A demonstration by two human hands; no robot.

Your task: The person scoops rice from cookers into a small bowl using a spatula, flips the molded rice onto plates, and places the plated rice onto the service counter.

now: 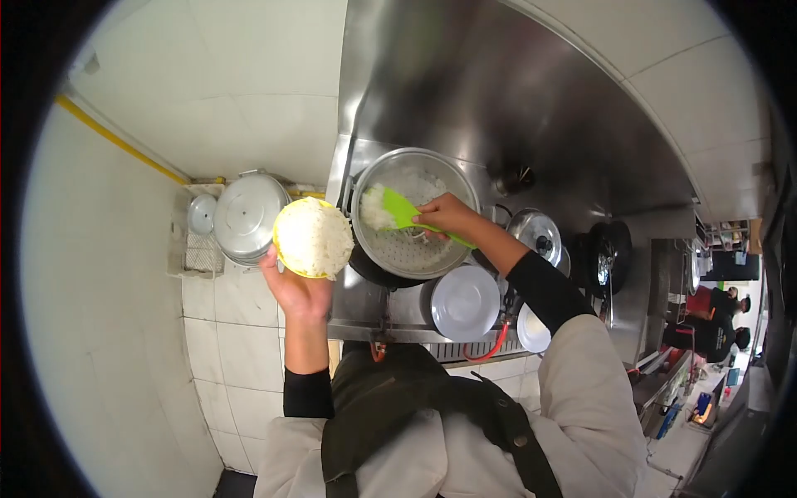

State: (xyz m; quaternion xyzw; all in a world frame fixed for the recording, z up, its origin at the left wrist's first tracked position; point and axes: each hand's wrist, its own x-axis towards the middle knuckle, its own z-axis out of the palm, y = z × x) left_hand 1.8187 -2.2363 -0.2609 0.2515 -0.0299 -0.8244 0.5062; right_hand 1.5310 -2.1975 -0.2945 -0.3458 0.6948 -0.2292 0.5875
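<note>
My left hand [299,290] holds up a yellow-rimmed bowl [281,256] heaped with white rice [315,238], to the left of a large steamer pot [448,264]. In my right hand [446,214] is a bright green rice paddle [400,207], its blade over the pot. A clump of rice [376,209] is at the blade's left edge. The pot has a perforated metal bottom, and some rice lies along its far side. My fingers are wrapped round the paddle's handle; the underside of the bowl is hidden by rice and hand.
White plates [466,303] stand in front of the pot, near the counter edge. A glass lid [534,234] and black pans [610,257] are to the right. A large lidded pot [249,217] and a wire basket [199,257] stand left. Other people [712,328] are far right.
</note>
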